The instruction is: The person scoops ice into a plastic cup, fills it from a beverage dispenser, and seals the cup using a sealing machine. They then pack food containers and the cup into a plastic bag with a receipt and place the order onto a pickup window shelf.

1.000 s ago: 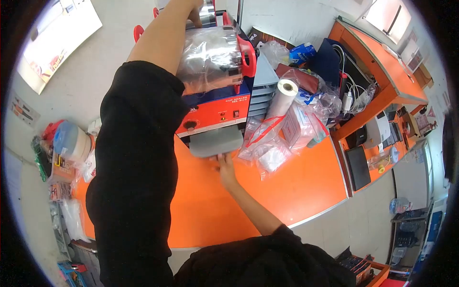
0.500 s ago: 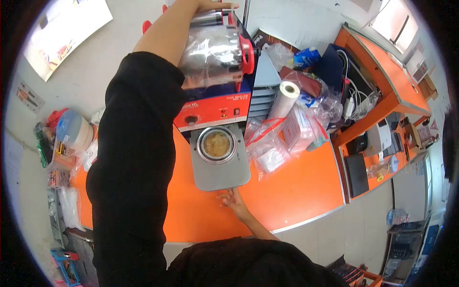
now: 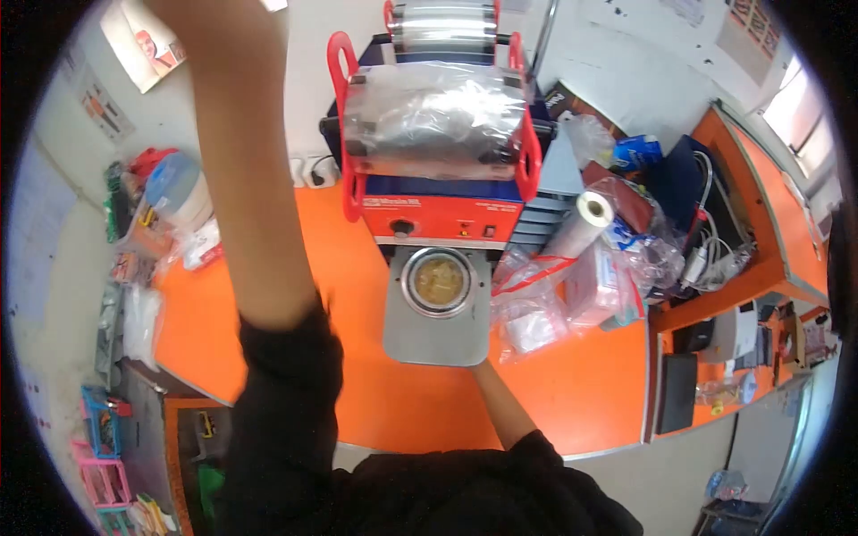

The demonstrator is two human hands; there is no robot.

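A red and blue cup sealer stands on the orange table, with a clear film roll across its top. Its grey tray is pulled out and bears a cup with pale yellowish contents, seated in a metal ring. My left hand is raised at the top left edge, blurred and mostly cut off, away from the sealer; its fingers do not show. Only the wrist end of my right hand shows at the tray's front edge; the tray hides its fingers.
Right of the sealer are a white roll, plastic bags and an orange shelf. A lidded plastic container stands at the back left. A wall socket is behind the orange table.
The tray has slid out, exposing the cup. My left hand has left the sealer's top and moved up and left. My right hand has gone under the tray's front edge. The view has shifted.
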